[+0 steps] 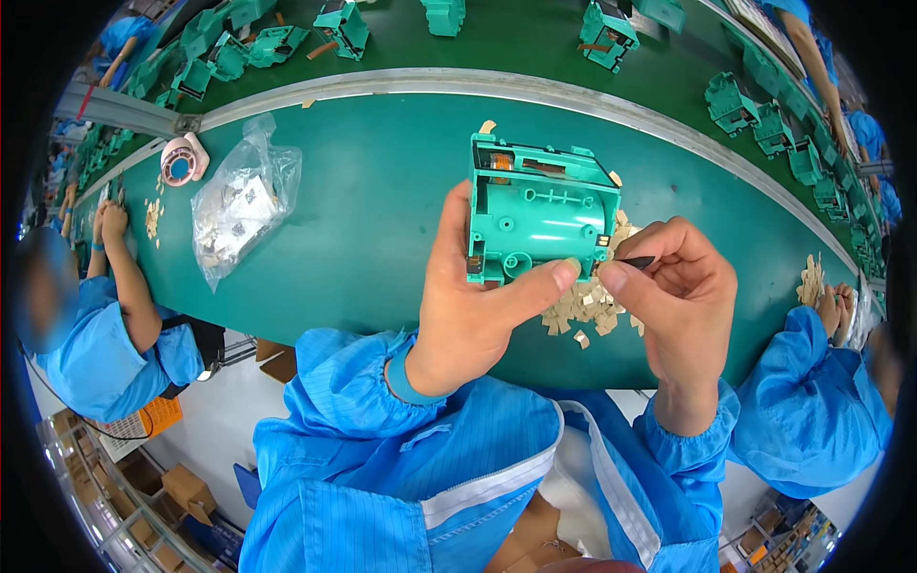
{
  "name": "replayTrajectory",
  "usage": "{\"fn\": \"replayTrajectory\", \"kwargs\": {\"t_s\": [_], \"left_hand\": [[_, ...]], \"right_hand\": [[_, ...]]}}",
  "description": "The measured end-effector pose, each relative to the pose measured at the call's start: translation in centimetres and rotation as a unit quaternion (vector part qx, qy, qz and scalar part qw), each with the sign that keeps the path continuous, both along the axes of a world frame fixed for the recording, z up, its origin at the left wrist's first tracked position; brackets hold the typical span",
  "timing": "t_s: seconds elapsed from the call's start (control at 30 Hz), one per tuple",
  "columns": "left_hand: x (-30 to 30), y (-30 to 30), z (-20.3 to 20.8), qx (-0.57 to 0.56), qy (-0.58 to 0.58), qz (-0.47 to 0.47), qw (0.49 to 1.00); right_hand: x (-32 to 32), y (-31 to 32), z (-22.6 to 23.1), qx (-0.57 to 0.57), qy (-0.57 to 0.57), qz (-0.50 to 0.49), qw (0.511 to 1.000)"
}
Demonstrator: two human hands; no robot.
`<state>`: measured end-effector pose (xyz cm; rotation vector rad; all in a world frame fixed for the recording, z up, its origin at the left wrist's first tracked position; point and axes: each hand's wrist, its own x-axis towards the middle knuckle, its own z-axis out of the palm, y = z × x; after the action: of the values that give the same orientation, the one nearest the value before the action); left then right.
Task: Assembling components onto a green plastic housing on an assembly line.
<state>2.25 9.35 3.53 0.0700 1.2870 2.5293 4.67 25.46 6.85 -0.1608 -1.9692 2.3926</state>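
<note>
My left hand (478,306) is closed round a green plastic housing (549,215), thumb along its lower edge and fingers behind its left side. The housing has a rounded middle, small posts and a copper-coloured part in its top left corner. At its lower right corner is my right hand (683,286), thumb and forefinger pinched on a thin black pointed tool (637,262). The tool's other end is hidden by the fingers; whether it touches the housing I cannot tell. Below and behind the housing lies a pile of small beige pieces (592,307) on the green table (373,210).
A clear plastic bag (246,210) with white pieces and a pink tape roll (181,162) lie to the left. Beyond a metal rail (411,81), more green housings (341,31) stand on a green belt. Co-workers in blue sit at left (105,334) and right (807,401).
</note>
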Motion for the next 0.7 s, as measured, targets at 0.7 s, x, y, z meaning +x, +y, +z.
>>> {"fn": "replayTrajectory", "kwargs": {"t_s": [0.7], "left_hand": [[0.34, 0.57, -0.30, 0.052, -0.049, 0.004, 0.997]], "right_hand": [[0.52, 0.49, -0.24, 0.006, -0.006, 0.001, 1.000]]}}
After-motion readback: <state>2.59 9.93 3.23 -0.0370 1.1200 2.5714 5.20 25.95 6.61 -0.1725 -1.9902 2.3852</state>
